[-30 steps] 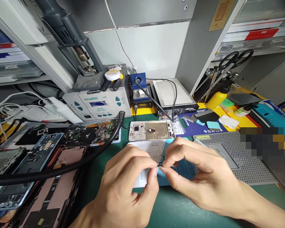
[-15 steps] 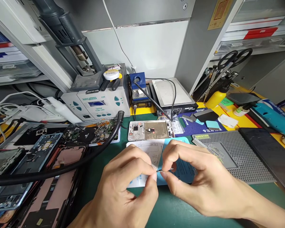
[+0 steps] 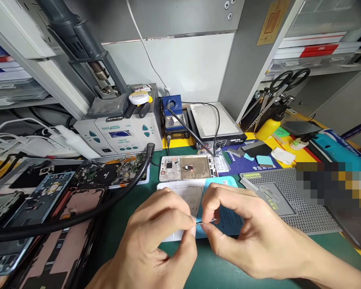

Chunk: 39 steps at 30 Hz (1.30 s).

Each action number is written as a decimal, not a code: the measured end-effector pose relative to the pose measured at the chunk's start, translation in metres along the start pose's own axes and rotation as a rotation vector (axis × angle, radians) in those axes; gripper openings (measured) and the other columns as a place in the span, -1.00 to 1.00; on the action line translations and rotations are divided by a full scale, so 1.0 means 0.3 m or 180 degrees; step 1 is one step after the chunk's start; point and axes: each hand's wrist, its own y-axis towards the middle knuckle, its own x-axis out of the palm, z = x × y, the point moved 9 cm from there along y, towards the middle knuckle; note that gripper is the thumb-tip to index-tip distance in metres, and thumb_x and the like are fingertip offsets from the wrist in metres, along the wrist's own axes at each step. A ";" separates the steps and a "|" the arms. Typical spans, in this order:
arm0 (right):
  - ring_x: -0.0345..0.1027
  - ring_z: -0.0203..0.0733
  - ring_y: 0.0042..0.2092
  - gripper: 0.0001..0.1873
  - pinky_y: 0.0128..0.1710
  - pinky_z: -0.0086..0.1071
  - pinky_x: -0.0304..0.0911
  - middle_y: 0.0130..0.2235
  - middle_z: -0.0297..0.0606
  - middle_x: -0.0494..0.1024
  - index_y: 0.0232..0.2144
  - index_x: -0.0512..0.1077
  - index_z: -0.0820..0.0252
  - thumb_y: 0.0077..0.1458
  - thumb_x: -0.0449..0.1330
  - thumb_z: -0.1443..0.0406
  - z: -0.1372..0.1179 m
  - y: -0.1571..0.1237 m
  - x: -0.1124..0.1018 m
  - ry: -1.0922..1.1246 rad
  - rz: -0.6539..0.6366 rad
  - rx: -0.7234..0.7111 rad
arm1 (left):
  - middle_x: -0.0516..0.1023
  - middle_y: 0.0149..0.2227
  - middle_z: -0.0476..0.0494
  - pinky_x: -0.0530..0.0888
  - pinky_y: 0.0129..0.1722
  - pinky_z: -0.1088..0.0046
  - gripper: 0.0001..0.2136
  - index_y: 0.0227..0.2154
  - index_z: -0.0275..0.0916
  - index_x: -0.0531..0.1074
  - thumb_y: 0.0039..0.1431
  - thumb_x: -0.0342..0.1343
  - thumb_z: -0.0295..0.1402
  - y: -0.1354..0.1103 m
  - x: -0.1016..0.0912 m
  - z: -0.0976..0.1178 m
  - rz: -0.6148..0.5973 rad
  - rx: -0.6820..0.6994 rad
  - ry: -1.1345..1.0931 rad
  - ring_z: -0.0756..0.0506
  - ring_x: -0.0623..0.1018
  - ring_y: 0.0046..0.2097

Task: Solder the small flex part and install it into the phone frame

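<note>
Between my hands is a small thin part (image 3: 200,223), seen edge-on, dark and silvery like a little circuit board. My left hand (image 3: 158,233) is closed, pinching its left end between thumb and forefinger. With the thumb and forefinger of my right hand (image 3: 249,230) closed, I grip the part's other end. Fingertips hide most of it. Below lies a white-and-blue printed sheet (image 3: 183,192), partly covered by my hands. Just behind the sheet is an opened phone frame (image 3: 195,167) with a silvery inner plate.
A thick black hose (image 3: 114,204) curves across the left, over opened phone bodies (image 3: 58,233). Behind stand a hot-air station (image 3: 120,134), a blue soldering-iron holder (image 3: 172,106) and a flat heating plate (image 3: 212,120). A perforated grey pad (image 3: 315,212) lies right; a blurred patch covers part of it.
The view has shifted slightly, so the bench things appear a little to the left. Both hands keep pinching the thin part; slightly more of it shows between the fingertips.
</note>
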 end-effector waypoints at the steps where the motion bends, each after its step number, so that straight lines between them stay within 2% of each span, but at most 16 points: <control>1: 0.27 -0.34 -0.41 -0.80 -0.42 -0.44 0.19 -0.42 -0.42 0.44 -0.41 0.38 0.16 -0.04 0.17 0.54 0.001 0.001 0.001 -0.0001 -0.0006 0.0005 | 0.42 -0.45 -0.05 0.45 -0.40 0.44 -0.78 -0.46 -0.25 0.38 0.10 0.05 -0.71 -0.002 -0.001 -0.003 0.0024 -0.0011 -0.0002 -0.01 0.45 -0.37; 10: 0.23 -0.38 -0.44 -0.82 -0.42 -0.48 0.16 -0.44 -0.44 0.43 -0.42 0.38 0.18 -0.08 0.19 0.53 0.004 0.002 0.005 0.0043 0.0046 0.0004 | 0.44 -0.42 -0.02 0.47 -0.42 0.49 -0.77 -0.41 -0.20 0.38 0.14 0.02 -0.70 0.010 -0.006 0.009 -0.0001 0.0120 0.0122 0.01 0.49 -0.39; 18: 0.26 -0.37 -0.42 -0.82 -0.40 -0.48 0.16 -0.46 -0.43 0.43 -0.46 0.43 0.20 -0.12 0.18 0.54 0.004 0.006 0.001 0.0081 0.0116 -0.0096 | 0.43 -0.43 -0.01 0.44 -0.37 0.48 -0.76 -0.44 -0.19 0.37 0.17 0.01 -0.68 -0.003 0.013 -0.021 -0.0131 -0.0021 0.0167 0.00 0.48 -0.37; 22: 0.26 -0.38 -0.42 -0.83 -0.40 -0.50 0.18 -0.45 -0.43 0.48 -0.48 0.44 0.20 -0.10 0.22 0.54 0.036 0.002 0.007 0.0306 0.0079 0.0252 | 0.44 -0.43 0.03 0.38 -0.42 0.53 -0.82 -0.45 -0.17 0.37 0.20 0.02 -0.56 -0.004 0.022 -0.066 -0.0396 -0.0549 -0.0004 0.02 0.46 -0.41; 26: 0.28 -0.35 -0.39 -0.97 -0.37 -0.48 0.23 -0.40 -0.36 0.53 -0.38 0.50 0.23 0.07 0.31 0.40 0.090 -0.003 0.025 0.1034 -0.0113 0.0880 | 0.46 -0.44 0.00 0.38 -0.40 0.49 -0.87 -0.44 -0.17 0.42 0.23 0.07 -0.34 -0.018 0.022 -0.149 -0.0494 -0.1505 -0.0677 -0.03 0.46 -0.38; 29: 0.28 -0.34 -0.39 -0.83 -0.37 -0.46 0.25 -0.40 -0.32 0.52 -0.32 0.56 0.28 0.15 0.33 0.24 0.101 0.001 0.041 0.1554 -0.0326 0.1083 | 0.46 -0.48 -0.01 0.33 -0.44 0.48 -0.83 -0.45 -0.21 0.46 0.16 0.14 -0.24 -0.031 0.028 -0.197 -0.0498 -0.2046 -0.1214 -0.02 0.42 -0.41; 31: 0.30 -0.33 -0.41 -0.77 -0.38 -0.44 0.28 -0.42 -0.31 0.52 -0.32 0.58 0.30 0.13 0.36 0.20 0.106 0.002 0.049 0.1780 -0.0418 0.1219 | 0.47 -0.50 -0.02 0.31 -0.44 0.46 -0.83 -0.47 -0.23 0.45 0.11 0.15 -0.24 -0.034 0.032 -0.211 -0.0498 -0.2191 -0.1410 -0.03 0.42 -0.42; 35: 0.38 -0.30 -0.42 -0.68 -0.43 -0.44 0.27 -0.44 -0.27 0.55 -0.29 0.59 0.30 0.08 0.39 0.12 0.103 0.001 0.071 0.1794 -0.0566 0.1451 | 0.47 -0.51 -0.01 0.34 -0.41 0.45 -0.87 -0.49 -0.23 0.44 0.08 0.13 -0.30 -0.026 0.032 -0.210 -0.0419 -0.2050 -0.1375 -0.04 0.44 -0.41; 39: 0.24 -0.36 -0.52 -0.76 -0.54 -0.47 0.15 -0.51 -0.33 0.51 -0.39 0.62 0.29 0.00 0.44 0.19 0.103 0.005 0.077 0.1342 -0.0331 0.1563 | 0.42 -0.54 0.03 0.31 -0.47 0.47 -0.89 -0.50 -0.22 0.43 0.08 0.14 -0.33 -0.021 0.037 -0.193 -0.0337 -0.1756 -0.1226 0.00 0.39 -0.47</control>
